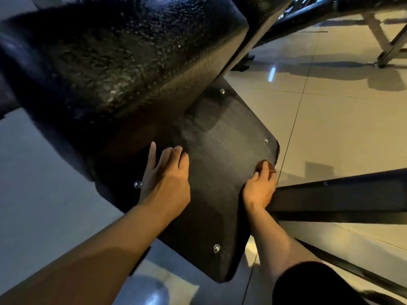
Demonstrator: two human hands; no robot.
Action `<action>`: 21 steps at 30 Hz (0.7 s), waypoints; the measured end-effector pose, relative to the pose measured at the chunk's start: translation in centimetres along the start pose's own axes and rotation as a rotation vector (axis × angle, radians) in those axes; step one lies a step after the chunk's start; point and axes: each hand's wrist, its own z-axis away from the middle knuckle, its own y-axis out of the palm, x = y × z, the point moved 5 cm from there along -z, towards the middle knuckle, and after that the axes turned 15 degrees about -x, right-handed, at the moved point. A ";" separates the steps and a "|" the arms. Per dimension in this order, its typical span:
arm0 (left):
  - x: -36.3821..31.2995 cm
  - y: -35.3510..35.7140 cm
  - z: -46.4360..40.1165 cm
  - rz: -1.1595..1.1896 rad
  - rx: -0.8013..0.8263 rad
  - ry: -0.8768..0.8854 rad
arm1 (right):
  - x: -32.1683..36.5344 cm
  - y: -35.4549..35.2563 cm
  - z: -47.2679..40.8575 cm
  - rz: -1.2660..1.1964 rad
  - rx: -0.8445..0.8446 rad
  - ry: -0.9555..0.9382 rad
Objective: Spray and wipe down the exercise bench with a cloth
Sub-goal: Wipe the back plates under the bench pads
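The exercise bench's black padded cushion fills the upper left, its textured surface glistening. Below it lies a flat black base plate with shiny bolts at its corners. My left hand rests on the plate's left part, index finger stretched forward and the other fingers bent against the surface, holding nothing. My right hand is at the plate's right edge and pinches a small brown cloth against it. No spray bottle is in view.
A black frame bar runs from the plate to the right, and a second bar slants below it. Glossy beige floor tiles surround the bench. Legs of other equipment stand at the top right.
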 end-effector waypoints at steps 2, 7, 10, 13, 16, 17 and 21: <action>0.5 -0.6 1.2 -0.019 0.014 0.000 | 2.1 0.7 1.5 0.039 0.005 0.075; 3.7 -1.3 4.6 0.169 -0.034 -0.192 | 16.0 3.3 12.5 -0.231 0.241 -0.593; 4.5 -1.6 6.7 0.158 -0.103 -0.251 | 18.1 3.5 16.4 -0.268 0.296 -0.834; 3.7 -1.6 7.8 0.168 -0.073 -0.248 | 13.0 2.2 13.5 -0.295 0.204 -0.653; 2.7 -1.7 8.7 0.189 -0.087 -0.210 | 3.7 -0.9 9.1 -0.126 0.140 -0.309; 2.5 -1.6 9.0 0.205 -0.124 -0.204 | 0.9 -2.0 8.2 -0.086 0.112 -0.239; 2.8 -2.2 10.4 0.291 -0.165 -0.233 | -2.2 -3.1 7.7 0.030 0.071 -0.002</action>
